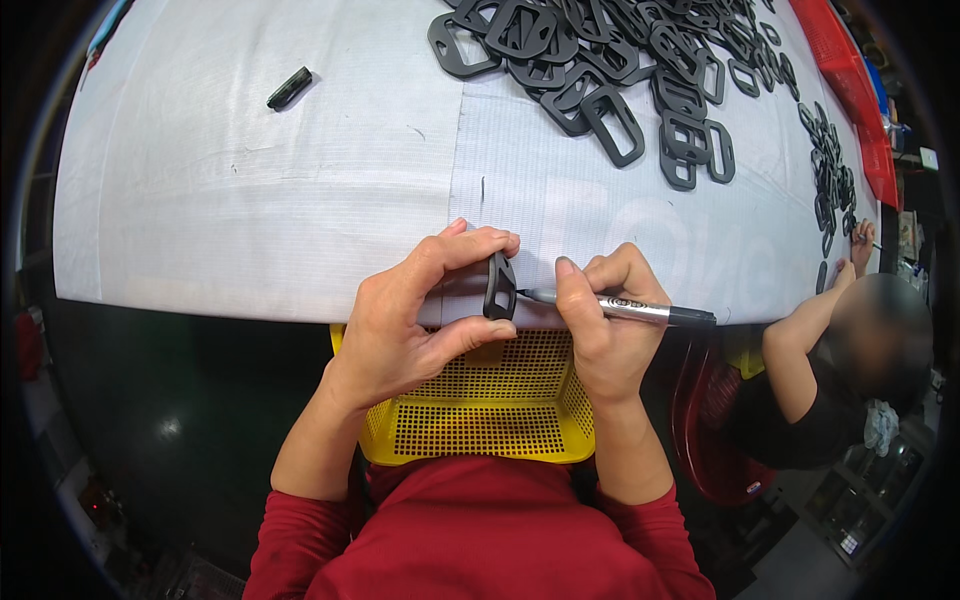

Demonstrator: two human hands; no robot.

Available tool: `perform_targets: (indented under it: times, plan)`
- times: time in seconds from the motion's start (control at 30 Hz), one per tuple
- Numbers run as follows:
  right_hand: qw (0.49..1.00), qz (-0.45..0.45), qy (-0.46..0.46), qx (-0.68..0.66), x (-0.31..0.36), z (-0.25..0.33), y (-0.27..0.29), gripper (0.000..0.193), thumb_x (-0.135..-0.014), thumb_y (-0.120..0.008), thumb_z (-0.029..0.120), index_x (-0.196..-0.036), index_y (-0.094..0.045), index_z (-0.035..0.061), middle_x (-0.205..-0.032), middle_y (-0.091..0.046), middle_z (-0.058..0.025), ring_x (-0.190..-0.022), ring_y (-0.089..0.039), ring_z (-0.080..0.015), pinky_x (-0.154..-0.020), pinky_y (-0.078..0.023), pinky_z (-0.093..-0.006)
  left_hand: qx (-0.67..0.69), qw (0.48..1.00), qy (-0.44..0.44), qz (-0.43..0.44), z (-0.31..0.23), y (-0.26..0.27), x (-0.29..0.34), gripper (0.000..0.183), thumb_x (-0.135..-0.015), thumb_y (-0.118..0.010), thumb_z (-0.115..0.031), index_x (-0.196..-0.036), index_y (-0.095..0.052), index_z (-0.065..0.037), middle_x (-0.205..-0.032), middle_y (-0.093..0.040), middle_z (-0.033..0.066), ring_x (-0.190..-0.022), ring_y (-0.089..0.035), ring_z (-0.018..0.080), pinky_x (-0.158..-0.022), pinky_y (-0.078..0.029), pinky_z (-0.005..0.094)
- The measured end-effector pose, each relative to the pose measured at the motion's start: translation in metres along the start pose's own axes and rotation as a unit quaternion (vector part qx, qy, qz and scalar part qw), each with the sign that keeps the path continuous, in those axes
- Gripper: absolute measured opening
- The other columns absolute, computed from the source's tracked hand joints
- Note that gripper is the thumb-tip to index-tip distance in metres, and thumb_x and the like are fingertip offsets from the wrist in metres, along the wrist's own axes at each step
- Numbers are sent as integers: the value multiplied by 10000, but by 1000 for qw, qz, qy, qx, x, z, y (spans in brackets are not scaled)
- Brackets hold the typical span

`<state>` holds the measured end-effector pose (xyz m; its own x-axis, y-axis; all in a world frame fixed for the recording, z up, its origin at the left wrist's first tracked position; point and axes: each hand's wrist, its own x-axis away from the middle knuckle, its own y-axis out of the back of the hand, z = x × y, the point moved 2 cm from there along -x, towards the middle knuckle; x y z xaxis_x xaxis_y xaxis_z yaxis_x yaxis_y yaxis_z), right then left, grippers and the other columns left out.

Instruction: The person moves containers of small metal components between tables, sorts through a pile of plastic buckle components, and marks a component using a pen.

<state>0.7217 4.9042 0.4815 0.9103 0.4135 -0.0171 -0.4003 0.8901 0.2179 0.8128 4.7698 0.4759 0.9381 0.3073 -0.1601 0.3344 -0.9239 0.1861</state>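
My left hand (405,310) pinches a black frame-shaped part (501,287) between thumb and fingers, tilted up on edge near the table's front edge. In my right hand (612,320) is a marker (640,309) with a silver barrel and black end. Its dark tip touches or nearly touches the right side of the black part; I cannot tell which. A black marker cap (290,88) lies on the table at the upper left. Many similar black frames (612,125) are heaped at the far middle and right.
The table (250,200) has a whitish woven cover. Below its front edge, a yellow perforated basket (480,425) sits over my lap. Red crates (850,100) line the right edge. At the right, another person (800,380) works beside a smaller heap of black frames (828,175); a red stool (705,440) stands between us.
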Motion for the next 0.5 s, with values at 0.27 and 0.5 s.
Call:
perform_targets:
  times: [0.27,0.5]
  plan:
    - [1000,-8,6,13,2,0,0,262,-687,-627,40,-547,-406,52,-422,-404,14,-395,-344,-18,-367,-271,-194,1,1000,1,2,1,-1,2,520,-630,-719,-142,-1076,-476,-36,-1038,-576,78,-961,-564,225,-958,-327,413]
    - [985,12,-1,-171,1,17,8,140,-751,-632,104,-763,-518,22,-645,-562,-42,-555,-465,-58,-472,-359,-182,145,986,71,42,-9,5,-2,584,-686,-676,-111,-1187,-393,-15,-1027,-569,112,-960,-551,200,-922,-359,357]
